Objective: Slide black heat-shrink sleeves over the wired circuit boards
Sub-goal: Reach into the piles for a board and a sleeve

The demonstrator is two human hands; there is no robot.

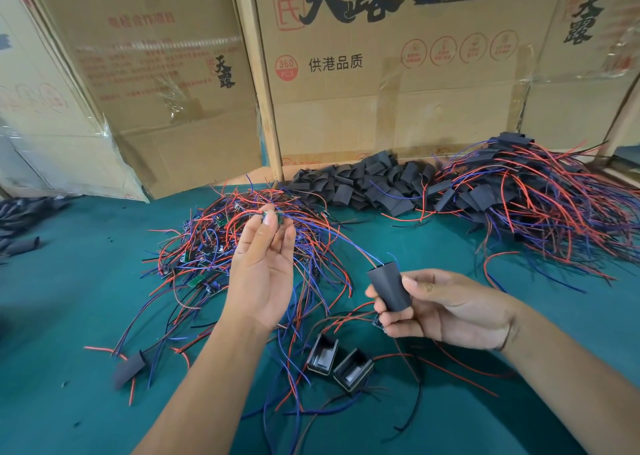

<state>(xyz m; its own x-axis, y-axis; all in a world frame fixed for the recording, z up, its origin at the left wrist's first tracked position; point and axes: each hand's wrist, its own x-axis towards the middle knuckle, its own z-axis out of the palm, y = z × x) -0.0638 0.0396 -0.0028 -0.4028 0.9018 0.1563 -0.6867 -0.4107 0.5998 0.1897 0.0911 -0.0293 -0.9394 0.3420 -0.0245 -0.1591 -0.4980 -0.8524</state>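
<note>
My left hand [263, 267] is raised palm-up over the green table and pinches a small green circuit board [272, 217] at its fingertips; red and blue wires trail from it. My right hand [446, 309] holds a black heat-shrink sleeve [389, 286] between thumb and fingers, open end up, with wire ends entering its top. A second small board [378, 322] shows just under that sleeve by my fingers. A tangled heap of wired boards [214, 246] lies behind my left hand.
Loose black sleeves [367, 184] are piled at the back centre; sleeved boards with wires [540, 198] are heaped at the back right. Two black housings [337, 363] lie near my forearms, one sleeved piece [128, 369] at front left. Cardboard boxes [398, 73] wall the table's back.
</note>
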